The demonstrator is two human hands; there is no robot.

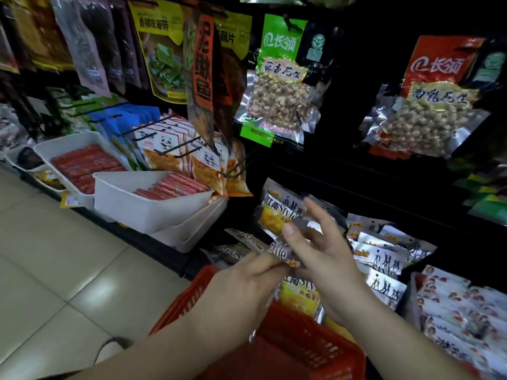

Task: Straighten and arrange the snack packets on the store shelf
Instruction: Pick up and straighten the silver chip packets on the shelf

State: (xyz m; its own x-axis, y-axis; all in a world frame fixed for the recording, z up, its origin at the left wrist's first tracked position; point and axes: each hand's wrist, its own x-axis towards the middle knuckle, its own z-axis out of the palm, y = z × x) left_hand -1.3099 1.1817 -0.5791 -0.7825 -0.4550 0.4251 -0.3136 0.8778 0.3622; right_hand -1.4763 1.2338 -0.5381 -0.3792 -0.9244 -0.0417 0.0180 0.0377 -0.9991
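Left hand [245, 282] pinches the top edge of 1 yellow-and-silver snack packet [297, 294], held above a red basket [301, 349], just in front of the low shelf [164, 249]. Right hand [329, 259] is half open with fingers spread, thumb and forefinger at a blurred silver edge; can't tell the grip. Matching packets [384, 259] lie in a row just to the right.

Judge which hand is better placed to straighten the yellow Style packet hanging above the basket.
Right, probably. The right hand reaches the hanging packet, fingers at its edge; the left hand grips a second packet lower down.
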